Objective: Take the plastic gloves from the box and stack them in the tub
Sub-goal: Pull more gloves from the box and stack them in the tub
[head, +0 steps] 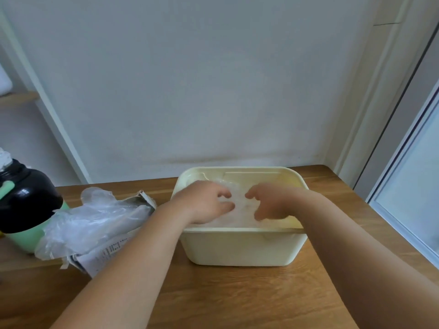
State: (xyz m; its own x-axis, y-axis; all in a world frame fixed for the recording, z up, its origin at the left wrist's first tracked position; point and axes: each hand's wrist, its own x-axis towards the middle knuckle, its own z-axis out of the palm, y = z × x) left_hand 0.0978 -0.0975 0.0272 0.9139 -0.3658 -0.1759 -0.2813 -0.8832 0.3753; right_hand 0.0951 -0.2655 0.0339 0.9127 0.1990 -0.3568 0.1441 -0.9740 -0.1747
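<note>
Partway: your left hand (pixel 204 202) and right hand (pixel 269 201) curl onto clear plastic gloves (pixel 240 211) in the cream rectangular plastic tub (pixel 242 248) (gripping or pressing, I cannot tell). More spill from the torn cardboard box (pixel 109 252).

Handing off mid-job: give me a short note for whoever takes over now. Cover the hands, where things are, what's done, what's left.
Left hand and right hand: both in the tub, fingers bent onto the clear gloves there; grip unclear.
Box: torn open, lying left of the tub, loose gloves spilling from it.
Done: some gloves in the tub.
Left: move the loose gloves over.
</note>
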